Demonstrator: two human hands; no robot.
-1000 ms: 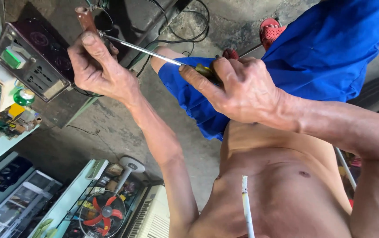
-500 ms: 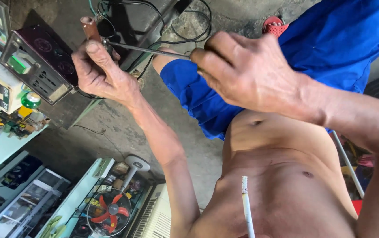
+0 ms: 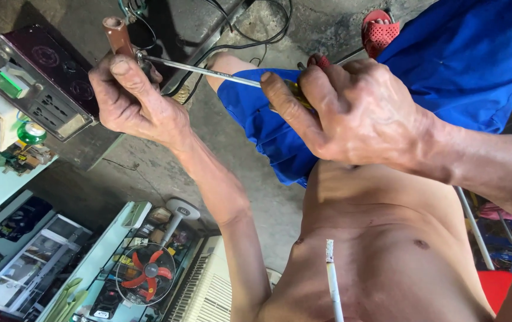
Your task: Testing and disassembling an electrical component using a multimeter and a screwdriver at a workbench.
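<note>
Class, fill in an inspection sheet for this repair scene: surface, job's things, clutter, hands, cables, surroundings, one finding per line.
Surface: grey concrete floor, stained and cracked.
Job's things: screwdriver, its tip at a small brown part.
Clutter: dark electrical box with sockets; red sandal.
Hands: left hand pinches the brown part; right hand grips the screwdriver handle.
Cables: black cables looped on the floor.
Surroundings: red-bladed fan, glass display case, blue shorts, cigarette close to the camera.
</note>
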